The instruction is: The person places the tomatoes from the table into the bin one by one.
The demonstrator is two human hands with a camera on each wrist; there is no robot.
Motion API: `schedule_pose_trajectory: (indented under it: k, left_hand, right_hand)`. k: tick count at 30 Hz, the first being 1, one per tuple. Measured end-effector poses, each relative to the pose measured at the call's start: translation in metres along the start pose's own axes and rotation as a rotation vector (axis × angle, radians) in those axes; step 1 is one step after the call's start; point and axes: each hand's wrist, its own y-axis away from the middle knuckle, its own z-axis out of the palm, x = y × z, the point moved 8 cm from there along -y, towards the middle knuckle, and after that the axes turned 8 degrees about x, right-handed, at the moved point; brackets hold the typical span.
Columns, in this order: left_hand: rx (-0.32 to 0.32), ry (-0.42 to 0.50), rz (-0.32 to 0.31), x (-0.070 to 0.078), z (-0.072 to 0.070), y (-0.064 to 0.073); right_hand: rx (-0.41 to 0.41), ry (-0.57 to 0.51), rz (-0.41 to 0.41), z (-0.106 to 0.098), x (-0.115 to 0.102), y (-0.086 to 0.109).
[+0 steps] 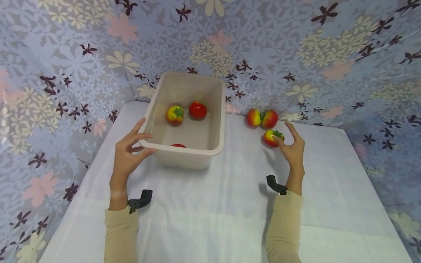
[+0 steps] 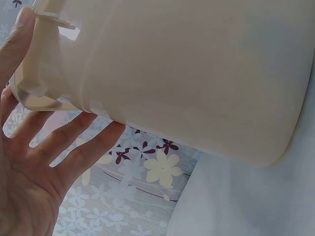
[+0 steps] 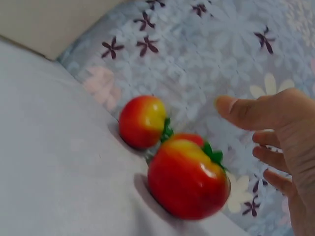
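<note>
A beige plastic bin [image 1: 184,159] stands on the left of the table. My left hand [image 1: 127,150] grips its near left corner, thumb on the front side and fingers along the left side and rim. Inside lie a red-and-yellow tomato [image 1: 173,116], a red one [image 1: 198,111] and another mostly hidden by the front wall. My right hand [image 1: 294,149] is spread beside a glossy tomato [image 1: 269,138] with a green calyx. In the right wrist view, the thumb [image 3: 246,112] is apart from this tomato, with the other fingers curved behind.
Just beyond, a tomato [image 1: 253,118] and a second tomato [image 1: 270,119] sit side by side near the table's back edge. White cloth covers the table [image 1: 236,190]. Flower-patterned fabric [image 1: 263,44] rises behind it and at both sides.
</note>
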Motion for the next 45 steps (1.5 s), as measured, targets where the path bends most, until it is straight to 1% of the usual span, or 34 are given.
schedule_pose_trajectory:
  k: [2,5,11,15,21,24,27,30,34,40,45]
  left_hand:
    - [-0.003,-0.008,0.000,-0.001,0.000,-0.001]
    - [0.001,-0.017,0.006,-0.001,-0.001,-0.003]
    - [-0.004,-0.045,-0.005,-0.001,-0.001,-0.001]
    - [-0.007,-0.057,-0.009,0.000,0.001,0.001]
    - [0.001,-0.052,0.004,0.003,-0.001,-0.001]
    - [-0.001,-0.067,-0.003,0.003,-0.001,-0.001]
    - [-0.008,-0.071,-0.009,0.003,0.000,0.000]
    - [-0.009,-0.054,-0.016,0.003,0.000,0.002]
    - [-0.003,-0.035,-0.018,0.004,0.001,0.002]
    - [-0.006,-0.027,-0.018,0.004,0.001,0.001]
    - [-0.006,-0.036,-0.019,0.004,0.000,0.001]
  right_hand:
    - [-0.012,0.040,0.032,-0.002,0.008,0.000]
    - [-0.035,0.059,0.060,-0.001,0.017,0.001]
    - [-0.042,0.051,0.084,0.000,0.033,0.004]
    - [-0.060,0.024,0.111,0.002,0.041,0.005]
    - [-0.118,-0.051,0.116,0.011,0.044,0.005]
    - [-0.157,-0.055,0.126,0.017,0.046,0.008]
    - [-0.176,-0.044,0.143,0.020,0.049,0.011]
    - [-0.181,-0.035,0.161,0.021,0.052,0.014]
    - [-0.186,-0.037,0.179,0.020,0.054,0.014]
    - [-0.173,-0.055,0.204,0.020,0.054,0.015]
    - [-0.166,-0.070,0.207,0.019,0.051,0.016]
